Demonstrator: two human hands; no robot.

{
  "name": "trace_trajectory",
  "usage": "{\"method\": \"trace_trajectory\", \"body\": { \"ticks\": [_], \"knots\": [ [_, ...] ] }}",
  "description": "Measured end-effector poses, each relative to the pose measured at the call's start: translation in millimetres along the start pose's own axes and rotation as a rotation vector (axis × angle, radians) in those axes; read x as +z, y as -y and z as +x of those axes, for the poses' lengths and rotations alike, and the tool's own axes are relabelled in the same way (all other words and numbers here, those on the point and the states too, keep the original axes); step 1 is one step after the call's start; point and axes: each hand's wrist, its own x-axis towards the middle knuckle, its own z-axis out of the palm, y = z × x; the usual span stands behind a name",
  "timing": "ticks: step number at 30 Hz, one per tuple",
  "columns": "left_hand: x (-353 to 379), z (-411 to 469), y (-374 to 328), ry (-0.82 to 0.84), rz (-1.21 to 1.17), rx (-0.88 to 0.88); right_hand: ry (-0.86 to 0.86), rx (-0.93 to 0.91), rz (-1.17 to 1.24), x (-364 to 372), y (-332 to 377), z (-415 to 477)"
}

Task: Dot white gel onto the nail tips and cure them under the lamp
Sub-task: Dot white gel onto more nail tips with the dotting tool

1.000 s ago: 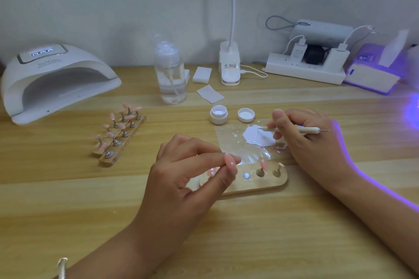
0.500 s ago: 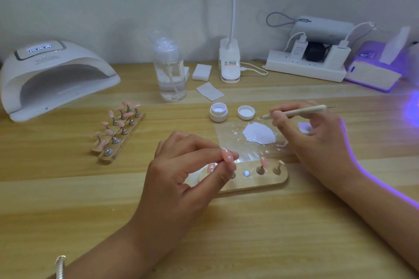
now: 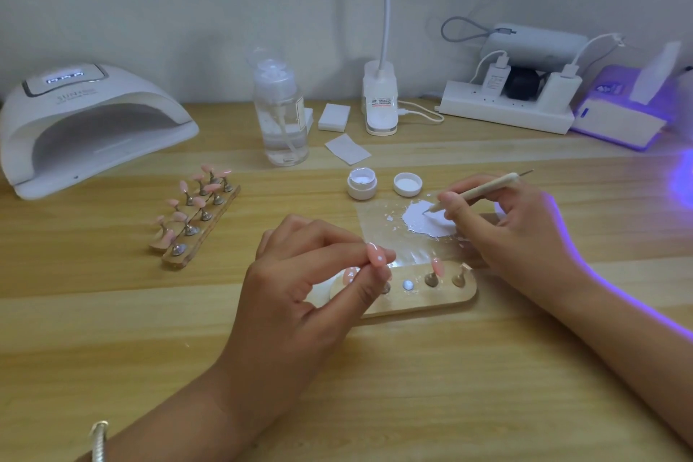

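My left hand [image 3: 300,285] pinches a pink nail tip [image 3: 375,254] between thumb and fingers, just above the left end of a wooden holder [image 3: 420,302]. A small white dot shows on that tip. The holder carries another pink tip [image 3: 437,266] and a bare stand. My right hand [image 3: 513,232] grips a dotting tool [image 3: 483,189] like a pen, its point in the white gel puddle [image 3: 427,223] on a clear sheet [image 3: 378,232]. The open gel jar [image 3: 362,183] and its lid [image 3: 408,184] sit behind the sheet. The white curing lamp [image 3: 90,124] stands at the far left.
A second wooden rack of pink tips [image 3: 195,216] lies left of centre. A pump bottle [image 3: 280,112], white pads [image 3: 333,117], a desk-lamp base [image 3: 380,101], a power strip [image 3: 506,112] and a purple-lit device [image 3: 622,112] line the back.
My right hand lifted the dotting tool off the gel, then brought its point back down into the puddle. My left hand kept the nail tip almost still.
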Motion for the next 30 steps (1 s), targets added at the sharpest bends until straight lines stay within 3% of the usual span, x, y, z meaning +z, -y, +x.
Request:
{"method": "trace_trajectory", "body": {
  "ticks": [16,23,26,30],
  "knots": [
    [0.7,1.0,-0.3,-0.008,0.017,-0.004,0.019,0.040,0.003,-1.0,1.8,0.4],
    [0.4,1.1,-3.4,0.004,0.015,-0.019,-0.118,-0.097,0.007,-5.3,11.6,-0.4],
    [1.1,1.9,-4.2,0.009,0.026,-0.019,-0.111,-0.177,0.264,-5.3,32.1,-3.2],
    [0.4,1.2,-4.6,0.048,0.010,-0.007,0.042,-0.212,0.572,-1.9,64.1,-19.3]
  ]
}}
